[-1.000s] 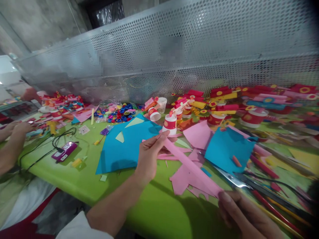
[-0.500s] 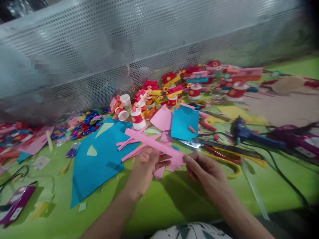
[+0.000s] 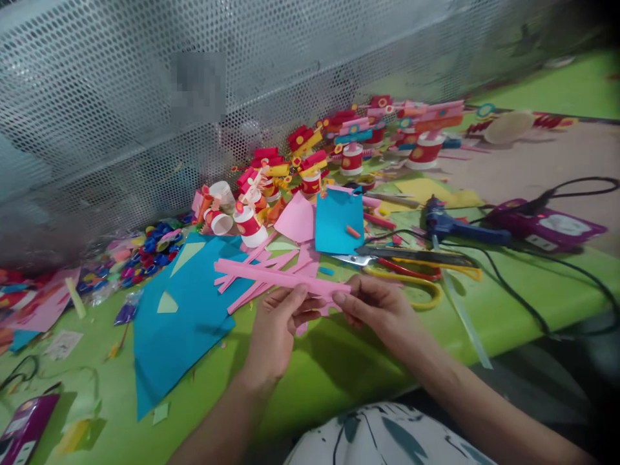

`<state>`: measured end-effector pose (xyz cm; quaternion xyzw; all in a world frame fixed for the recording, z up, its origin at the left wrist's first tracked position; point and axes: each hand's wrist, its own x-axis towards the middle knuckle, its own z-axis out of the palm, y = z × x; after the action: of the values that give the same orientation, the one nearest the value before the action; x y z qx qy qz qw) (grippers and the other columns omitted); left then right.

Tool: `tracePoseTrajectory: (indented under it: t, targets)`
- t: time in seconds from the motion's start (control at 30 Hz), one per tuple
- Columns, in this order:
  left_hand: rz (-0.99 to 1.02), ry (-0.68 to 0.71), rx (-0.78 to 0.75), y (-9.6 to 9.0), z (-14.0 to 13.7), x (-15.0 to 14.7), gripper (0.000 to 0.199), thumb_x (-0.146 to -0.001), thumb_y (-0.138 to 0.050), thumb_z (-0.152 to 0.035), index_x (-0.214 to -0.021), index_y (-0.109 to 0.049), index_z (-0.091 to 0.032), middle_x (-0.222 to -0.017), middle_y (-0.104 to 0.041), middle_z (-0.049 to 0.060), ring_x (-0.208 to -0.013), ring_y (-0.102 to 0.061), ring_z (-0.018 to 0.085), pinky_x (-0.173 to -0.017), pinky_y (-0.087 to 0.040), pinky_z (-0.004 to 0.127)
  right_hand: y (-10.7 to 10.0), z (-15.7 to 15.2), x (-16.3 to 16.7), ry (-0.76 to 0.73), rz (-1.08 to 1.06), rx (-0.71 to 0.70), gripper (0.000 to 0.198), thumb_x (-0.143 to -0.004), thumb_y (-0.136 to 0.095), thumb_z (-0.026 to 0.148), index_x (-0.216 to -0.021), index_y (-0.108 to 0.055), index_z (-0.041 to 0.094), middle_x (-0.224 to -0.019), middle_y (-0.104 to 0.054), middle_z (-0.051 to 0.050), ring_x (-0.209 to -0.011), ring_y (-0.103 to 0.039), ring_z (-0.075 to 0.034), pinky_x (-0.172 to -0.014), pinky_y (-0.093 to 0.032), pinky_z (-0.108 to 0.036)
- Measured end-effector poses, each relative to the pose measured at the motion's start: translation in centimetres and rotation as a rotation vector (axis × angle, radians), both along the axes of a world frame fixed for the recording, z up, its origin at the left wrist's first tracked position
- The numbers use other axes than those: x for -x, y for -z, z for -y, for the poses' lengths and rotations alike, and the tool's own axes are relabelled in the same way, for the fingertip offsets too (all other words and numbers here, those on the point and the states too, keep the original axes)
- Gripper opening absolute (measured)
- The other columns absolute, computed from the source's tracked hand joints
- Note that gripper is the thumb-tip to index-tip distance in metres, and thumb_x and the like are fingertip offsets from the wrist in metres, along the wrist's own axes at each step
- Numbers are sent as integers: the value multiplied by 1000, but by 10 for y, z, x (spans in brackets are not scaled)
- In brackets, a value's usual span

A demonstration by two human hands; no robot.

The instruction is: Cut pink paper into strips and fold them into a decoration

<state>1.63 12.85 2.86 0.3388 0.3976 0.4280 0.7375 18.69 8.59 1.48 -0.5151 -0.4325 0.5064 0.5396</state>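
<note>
A long pink paper strip (image 3: 276, 276) is stretched between my two hands above the table. My left hand (image 3: 285, 316) pinches it near the middle, thumb on top and fingers beneath. At the strip's right end, my right hand (image 3: 372, 303) grips it between thumb and fingers. Under and behind it lie several thinner pink paper strips (image 3: 252, 294) and pink scraps. A large blue foam or paper sheet (image 3: 188, 329) spreads to the left, with pale green pieces (image 3: 167, 302) on it. Scissors with yellow and red handles (image 3: 411, 271) lie just beyond my right hand.
Paper-covered cup models (image 3: 249, 223) line the back by a perforated metal panel (image 3: 121, 97). A blue glue gun (image 3: 460, 226) with its cord and a purple power strip (image 3: 547, 223) lie right. Another purple power strip (image 3: 29, 426) sits front left. Bagged colourful pieces (image 3: 145, 252) lie back left.
The pink strip has turned closer to level, and my left thumb now presses on top of it. My right hand has shifted slightly left and up in view. The camera view has also shifted.
</note>
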Motion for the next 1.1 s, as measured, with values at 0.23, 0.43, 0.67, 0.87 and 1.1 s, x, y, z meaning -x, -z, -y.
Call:
tracePoseTrajectory:
  t: [0.23, 0.43, 0.67, 0.87, 1.1]
  targets:
    - [-236, 86, -120, 9, 6, 0, 26, -80, -84, -40, -93, -81, -18, -86, -80, 7, -74, -73, 14, -65, -54, 20, 2, 2, 1, -43, -9, 2, 46, -77, -79, 57, -63, -54, 21, -49, -52, 6, -45, -41, -9, -46, -29, -24]
    - [-172, -60, -85, 0, 1, 0, 31, -69, -92, -38, -87, -78, -17, -82, -80, 5, -75, -76, 16, -66, -60, 21, -4, 15, -2, 75, 419, -254, 26, -99, -57, 40, -85, -68, 21, -70, -69, 0, -63, -60, -13, -60, -45, -25]
    - [-76, -118, -64, -2, -4, 6, 33, -71, -91, -36, -91, -76, -16, -97, -81, 7, -93, -79, 22, -74, -65, 24, -7, 35, -72, 419, 1192, -409, 20, -101, -54, 31, -99, -72, 21, -89, -80, -6, -75, -73, -19, -66, -48, -29]
    - [-46, -117, -36, 2, -3, 6, 31, -68, -93, -28, -92, -78, -17, -96, -81, 6, -92, -79, 20, -78, -65, 23, -20, 48, -150, 710, 1561, -34, 31, -101, -51, 31, -109, -76, 16, -97, -80, -15, -81, -75, -31, -60, -41, -34]
    - [-61, -147, -37, -1, -4, 6, 34, -65, -94, -30, -92, -78, -16, -90, -80, 5, -83, -77, 16, -75, -65, 23, -20, 49, -127, 343, 1471, -171, 29, -102, -50, 35, -108, -76, 22, -105, -79, -7, -85, -74, -22, -70, -50, -31]
